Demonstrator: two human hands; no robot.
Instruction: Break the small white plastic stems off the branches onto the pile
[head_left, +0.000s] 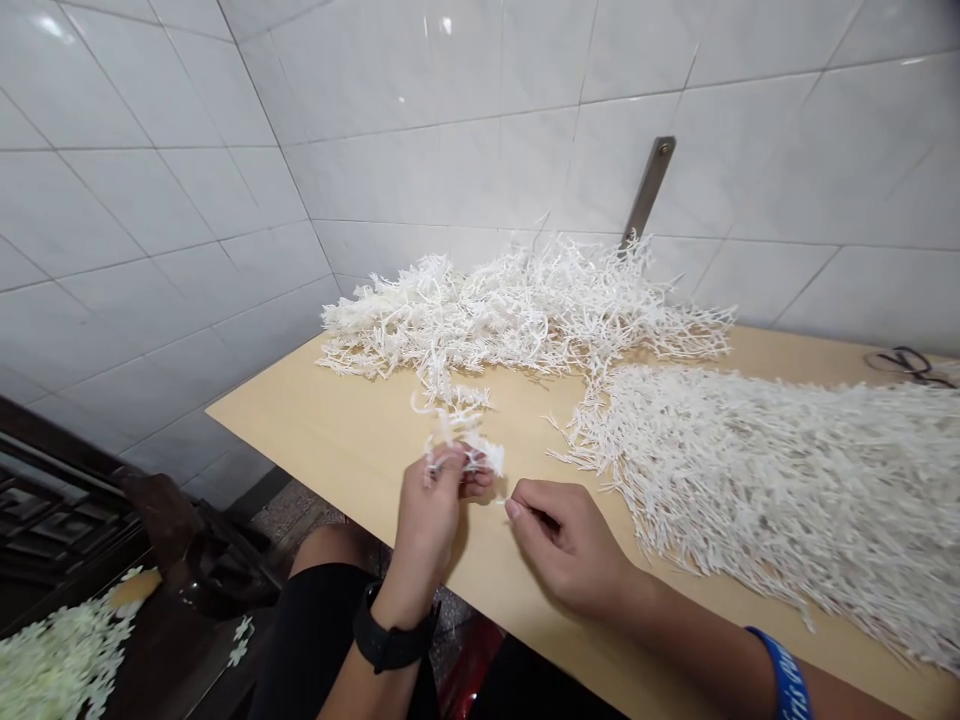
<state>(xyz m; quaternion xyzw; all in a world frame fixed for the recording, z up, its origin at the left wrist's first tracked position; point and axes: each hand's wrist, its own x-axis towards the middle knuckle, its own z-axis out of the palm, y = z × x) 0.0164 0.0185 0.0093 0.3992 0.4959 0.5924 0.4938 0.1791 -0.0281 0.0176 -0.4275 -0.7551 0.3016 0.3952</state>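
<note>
Over the front part of the tan table, my left hand [442, 490] is closed on a white branching plastic sprig [457, 428], whose thin twigs stick up past the fingers. Close by on its right, my right hand [566, 535] pinches a thin white strand between thumb and forefinger; the strand's tip shows just left of the thumb. I cannot tell whether that strand is joined to the sprig. Behind my hands lies a tangled heap of similar white sprigs [517, 315], with some trailing forward toward my left hand.
A wide spread of white sprigs [787, 490] covers the table's right side. The bare tan tabletop [315, 410] runs to a left edge. A metal bracket [649, 190] stands against the tiled wall. Pale green blossoms [60, 655] lie on dark wooden furniture at lower left.
</note>
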